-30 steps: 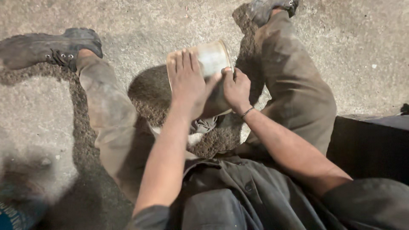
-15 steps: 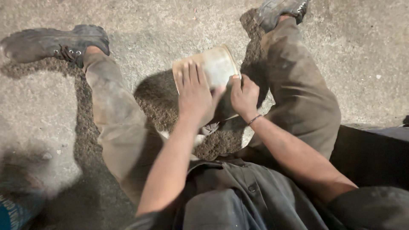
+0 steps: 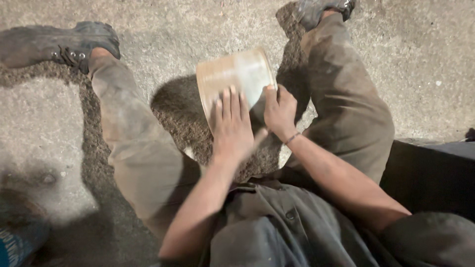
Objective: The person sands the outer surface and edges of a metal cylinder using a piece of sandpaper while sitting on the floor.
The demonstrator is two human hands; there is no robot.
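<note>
I sit on a concrete floor with my legs spread. Between them a pale, cream-coloured cylindrical container (image 3: 235, 76) is tilted over a heap of dark grainy sand (image 3: 178, 113). My left hand (image 3: 230, 126) lies flat with its fingers together against the container's near side. My right hand (image 3: 279, 110) grips the container's right rim, a thin band on its wrist. The container is motion-blurred, and whatever lies beneath the hands is hidden.
My left boot (image 3: 59, 44) lies at the upper left and my right boot (image 3: 321, 10) at the top. Sand trails along both trouser legs. A dark box-like object (image 3: 430, 173) stands at the right. A blue item (image 3: 12, 247) shows at the bottom left corner.
The container has tipped lower toward the sand heap. My left hand slid from its top down onto its near side, and my right hand moved up to its rim.
</note>
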